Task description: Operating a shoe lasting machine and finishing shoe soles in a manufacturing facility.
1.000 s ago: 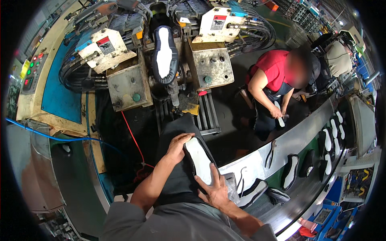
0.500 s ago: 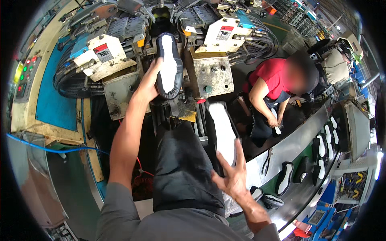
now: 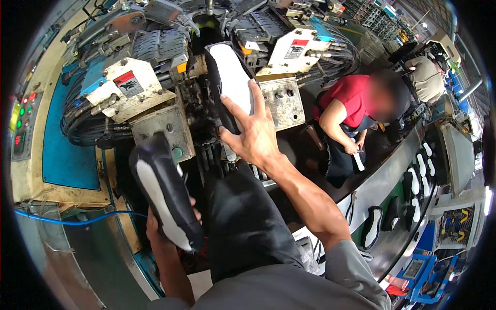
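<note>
Low at the left, my left hand (image 3: 154, 230) grips a black shoe upper (image 3: 178, 199) with a white strip along its bottom. It is held bottom up and tilted, slightly blurred, and most of the palm is hidden behind it. My right hand (image 3: 258, 138) is spread over the heel end of another black shoe upper (image 3: 231, 72), its fingers and thumb around both sides. The white bottom of that upper faces up. Its toe end points into the middle of the machine (image 3: 214, 26), between two cream side plates. Whether it touches the machine's support below cannot be made out.
Hoses (image 3: 85, 121) bunch at the machine's left, near a lit button panel (image 3: 23, 124). A co-worker in red (image 3: 341, 103) sits at the right, holding a white-bottomed piece. On the metal-edged bench (image 3: 382, 181) lie several shoe uppers and pincers (image 3: 351, 206).
My left hand has come down and left from the machine with its shoe upper. My right hand has carried the other upper from beside my leg up to the machine.
</note>
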The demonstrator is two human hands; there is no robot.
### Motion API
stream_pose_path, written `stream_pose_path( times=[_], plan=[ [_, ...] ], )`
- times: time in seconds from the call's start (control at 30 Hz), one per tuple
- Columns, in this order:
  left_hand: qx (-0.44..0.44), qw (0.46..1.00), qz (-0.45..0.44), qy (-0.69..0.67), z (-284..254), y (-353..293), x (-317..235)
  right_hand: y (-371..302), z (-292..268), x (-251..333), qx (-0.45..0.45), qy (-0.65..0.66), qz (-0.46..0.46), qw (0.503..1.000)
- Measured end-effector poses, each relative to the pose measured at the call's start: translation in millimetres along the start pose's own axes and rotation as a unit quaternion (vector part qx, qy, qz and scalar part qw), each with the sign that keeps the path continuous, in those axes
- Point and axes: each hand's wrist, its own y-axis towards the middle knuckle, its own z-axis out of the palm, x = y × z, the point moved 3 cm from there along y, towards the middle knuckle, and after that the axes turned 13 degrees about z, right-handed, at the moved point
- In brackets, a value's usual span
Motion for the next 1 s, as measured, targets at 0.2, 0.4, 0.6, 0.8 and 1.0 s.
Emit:
stream_pose_path(
  times=[0.2,0.4,0.6,0.8,1.0],
  plan=[
    [-0.058,0.998,0.007,-0.002,-42,-74,-9,11,28,5,0.022,0.055,0.029,0.998],
    [-0.103,0.994,-0.027,-0.015,-55,-111,-2,10,45,6,0.014,-0.008,0.022,1.000],
    [-0.158,0.985,-0.058,-0.025,-47,-119,19,11,29,27,-0.039,-0.185,-0.146,0.971],
    [-0.122,0.986,-0.110,-0.011,-35,-100,39,18,29,28,0.031,-0.202,-0.110,0.973],
    [-0.151,0.978,-0.127,0.065,-35,-75,69,81,39,38,0.050,-0.194,-0.109,0.974]
  ],
)
